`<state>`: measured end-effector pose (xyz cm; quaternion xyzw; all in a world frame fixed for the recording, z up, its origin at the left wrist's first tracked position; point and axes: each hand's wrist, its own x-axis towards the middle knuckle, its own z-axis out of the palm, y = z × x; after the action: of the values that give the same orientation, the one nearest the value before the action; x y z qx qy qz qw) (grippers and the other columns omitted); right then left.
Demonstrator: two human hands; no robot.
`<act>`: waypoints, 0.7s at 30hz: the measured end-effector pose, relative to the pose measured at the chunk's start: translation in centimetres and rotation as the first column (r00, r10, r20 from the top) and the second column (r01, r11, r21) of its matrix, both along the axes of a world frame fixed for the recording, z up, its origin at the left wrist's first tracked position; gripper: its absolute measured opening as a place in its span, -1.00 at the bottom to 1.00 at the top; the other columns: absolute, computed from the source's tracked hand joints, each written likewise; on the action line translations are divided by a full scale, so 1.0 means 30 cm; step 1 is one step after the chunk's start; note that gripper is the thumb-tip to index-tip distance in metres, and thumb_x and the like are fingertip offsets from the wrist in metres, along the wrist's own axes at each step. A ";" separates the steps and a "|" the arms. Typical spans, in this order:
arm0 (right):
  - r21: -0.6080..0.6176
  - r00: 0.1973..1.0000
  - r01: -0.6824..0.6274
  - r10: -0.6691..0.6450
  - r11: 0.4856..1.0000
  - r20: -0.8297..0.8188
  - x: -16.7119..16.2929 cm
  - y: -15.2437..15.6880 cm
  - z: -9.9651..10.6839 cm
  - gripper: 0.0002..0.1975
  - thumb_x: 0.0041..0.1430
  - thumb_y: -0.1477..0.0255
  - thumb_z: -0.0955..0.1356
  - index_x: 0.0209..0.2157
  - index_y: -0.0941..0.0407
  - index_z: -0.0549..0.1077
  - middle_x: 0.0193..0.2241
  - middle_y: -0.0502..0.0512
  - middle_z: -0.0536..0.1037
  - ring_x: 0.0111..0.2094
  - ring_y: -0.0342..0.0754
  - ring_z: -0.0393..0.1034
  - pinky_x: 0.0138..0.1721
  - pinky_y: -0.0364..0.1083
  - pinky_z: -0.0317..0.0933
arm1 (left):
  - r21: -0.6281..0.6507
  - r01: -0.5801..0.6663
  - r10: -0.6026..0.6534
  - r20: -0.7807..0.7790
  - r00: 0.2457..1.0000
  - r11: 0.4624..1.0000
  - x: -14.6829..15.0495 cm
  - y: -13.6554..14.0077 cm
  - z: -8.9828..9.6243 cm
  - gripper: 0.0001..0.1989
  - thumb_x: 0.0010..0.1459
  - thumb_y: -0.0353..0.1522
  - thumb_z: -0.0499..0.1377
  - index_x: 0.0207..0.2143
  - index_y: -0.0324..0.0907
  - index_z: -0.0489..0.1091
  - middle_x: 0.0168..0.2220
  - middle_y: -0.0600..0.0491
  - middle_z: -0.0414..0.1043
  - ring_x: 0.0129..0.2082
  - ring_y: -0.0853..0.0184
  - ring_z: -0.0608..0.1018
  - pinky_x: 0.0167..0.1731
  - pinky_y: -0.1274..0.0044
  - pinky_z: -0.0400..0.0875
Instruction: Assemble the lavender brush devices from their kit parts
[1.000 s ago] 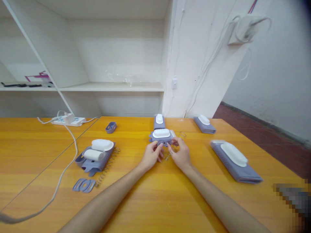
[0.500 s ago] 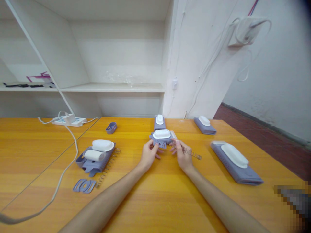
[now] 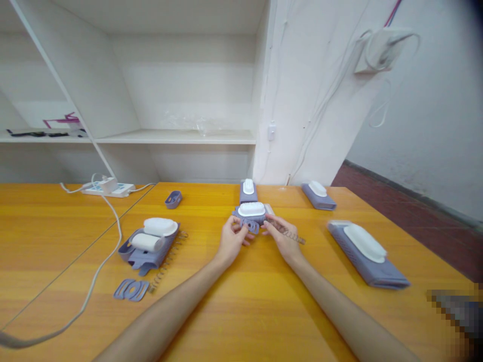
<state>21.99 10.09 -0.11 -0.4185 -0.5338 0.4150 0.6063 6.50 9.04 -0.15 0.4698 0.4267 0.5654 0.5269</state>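
Note:
My left hand (image 3: pixel 230 240) pinches a flat purple-grey slotted plate (image 3: pixel 249 225) between thumb and fingers. My right hand (image 3: pixel 286 243) is closed on a thin coil spring (image 3: pixel 296 237), whose free end sticks out to the right past the fingers. The spring's other end is near the plate; whether they touch I cannot tell. Just behind both hands lies a purple-grey housing with a white bristled oval piece (image 3: pixel 252 208) on top, partly hidden by the plate and fingers.
At left lie an opened purple-grey body (image 3: pixel 145 257) with white parts, a second spring (image 3: pixel 166 266), and another slotted plate (image 3: pixel 132 290). A small purple ring-shaped part (image 3: pixel 173 199) sits farther back. Similar units (image 3: pixel 366 251) stand at right. A white cable (image 3: pixel 100 271) crosses the left side.
My right hand has moved slightly left with the spring, toward the plate, and its fingers have drawn closer together. The left hand and plate have barely shifted.

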 end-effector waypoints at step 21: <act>-0.068 0.997 -0.029 0.034 0.997 0.067 -0.002 -0.011 0.009 -0.67 0.00 0.17 0.38 -0.39 0.18 0.44 -0.65 0.02 0.50 -0.73 -0.14 0.33 -0.70 -0.18 0.21 | 0.116 0.065 -0.047 -0.147 0.988 0.991 0.005 -0.009 -0.019 -0.65 0.08 -0.15 0.12 -0.16 -0.16 0.23 -0.58 0.17 0.34 -0.67 0.43 0.45 -0.75 0.67 0.29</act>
<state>21.95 9.77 0.16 -0.4440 -0.5467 0.4275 0.5667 6.64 8.76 -0.73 0.5520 0.4152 0.5398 0.4811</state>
